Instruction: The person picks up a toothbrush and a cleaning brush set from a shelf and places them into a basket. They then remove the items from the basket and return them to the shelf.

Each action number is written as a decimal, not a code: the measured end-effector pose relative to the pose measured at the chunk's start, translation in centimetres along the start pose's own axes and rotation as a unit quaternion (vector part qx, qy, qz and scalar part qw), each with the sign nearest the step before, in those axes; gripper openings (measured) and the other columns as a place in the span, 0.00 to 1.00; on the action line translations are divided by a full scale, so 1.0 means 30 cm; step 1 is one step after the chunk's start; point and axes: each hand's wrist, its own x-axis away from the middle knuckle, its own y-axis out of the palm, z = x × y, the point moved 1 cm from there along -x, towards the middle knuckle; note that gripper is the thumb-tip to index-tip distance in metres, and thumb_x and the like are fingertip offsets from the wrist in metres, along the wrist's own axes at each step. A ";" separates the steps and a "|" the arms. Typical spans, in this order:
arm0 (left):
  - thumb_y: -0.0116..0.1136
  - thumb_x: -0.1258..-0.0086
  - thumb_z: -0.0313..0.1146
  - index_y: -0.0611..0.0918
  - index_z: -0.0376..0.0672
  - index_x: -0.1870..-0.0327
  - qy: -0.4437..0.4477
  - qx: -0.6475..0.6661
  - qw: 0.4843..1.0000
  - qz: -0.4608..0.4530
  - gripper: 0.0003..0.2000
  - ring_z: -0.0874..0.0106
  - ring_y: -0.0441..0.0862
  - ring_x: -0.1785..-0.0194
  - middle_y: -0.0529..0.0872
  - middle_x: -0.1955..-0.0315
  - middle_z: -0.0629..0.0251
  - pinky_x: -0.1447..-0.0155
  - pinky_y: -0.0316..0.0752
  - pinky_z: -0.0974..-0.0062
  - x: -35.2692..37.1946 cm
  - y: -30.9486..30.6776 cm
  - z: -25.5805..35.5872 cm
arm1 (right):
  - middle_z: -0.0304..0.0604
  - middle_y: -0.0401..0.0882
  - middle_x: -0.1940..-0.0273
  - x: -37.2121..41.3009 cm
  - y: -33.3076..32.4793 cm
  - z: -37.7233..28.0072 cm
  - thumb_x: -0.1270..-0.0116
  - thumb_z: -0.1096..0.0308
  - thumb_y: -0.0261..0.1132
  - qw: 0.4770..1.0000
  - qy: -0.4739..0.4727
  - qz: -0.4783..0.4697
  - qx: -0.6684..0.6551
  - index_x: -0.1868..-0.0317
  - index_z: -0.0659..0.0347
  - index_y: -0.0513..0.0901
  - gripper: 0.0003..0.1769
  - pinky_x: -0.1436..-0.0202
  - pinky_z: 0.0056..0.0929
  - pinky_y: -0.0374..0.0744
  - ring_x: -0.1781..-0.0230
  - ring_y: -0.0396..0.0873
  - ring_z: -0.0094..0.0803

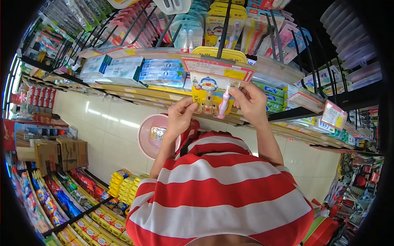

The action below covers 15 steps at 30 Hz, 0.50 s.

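Grip: left hand, right hand on toothbrush pack; price tag overlaps top.

Held a toothbrush pack in the air, upright and facing the camera. Pinched at the lower left edge by the left hand, thumb across the front, and at the right edge by the right hand, fingertips on the card. Showed a yellow backing card with a blue-and-white cartoon penguin printed on the upper half. Carried a pink toothbrush under clear plastic on the right side, standing nearly upright with a slight tilt. Carried a small brown figure just beside it, lower left. Lost its top edge behind a red-and-yellow price label. Print too small to read.
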 end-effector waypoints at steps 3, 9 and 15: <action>0.50 0.32 0.23 0.77 0.32 0.52 0.004 0.008 1.000 -0.005 0.10 0.81 0.77 0.63 0.83 0.64 0.66 0.57 0.73 0.84 -0.009 -0.001 0.004 | 0.36 0.76 0.77 0.005 0.005 -0.002 0.38 0.73 0.62 1.000 0.003 0.011 0.004 0.63 0.68 0.78 0.06 0.79 0.18 0.66 0.81 0.68 0.16; 0.50 0.32 0.23 0.76 0.32 0.50 -0.007 0.048 0.999 -0.019 0.11 0.80 0.78 0.65 0.83 0.63 0.64 0.58 0.75 0.82 -0.038 0.010 0.008 | 0.35 0.73 0.79 -0.027 0.021 0.035 0.38 0.74 0.62 0.996 0.040 0.074 -0.033 0.65 0.69 0.78 0.06 0.79 0.17 0.64 0.81 0.66 0.16; 0.50 0.32 0.24 0.76 0.32 0.52 0.025 -0.010 0.999 0.027 0.09 0.79 0.78 0.64 0.82 0.65 0.63 0.58 0.75 0.82 -0.140 0.027 -0.059 | 0.36 0.72 0.79 -0.097 -0.019 0.116 0.38 0.70 0.61 0.992 0.019 0.057 0.110 0.66 0.68 0.77 0.07 0.77 0.21 0.65 0.80 0.66 0.18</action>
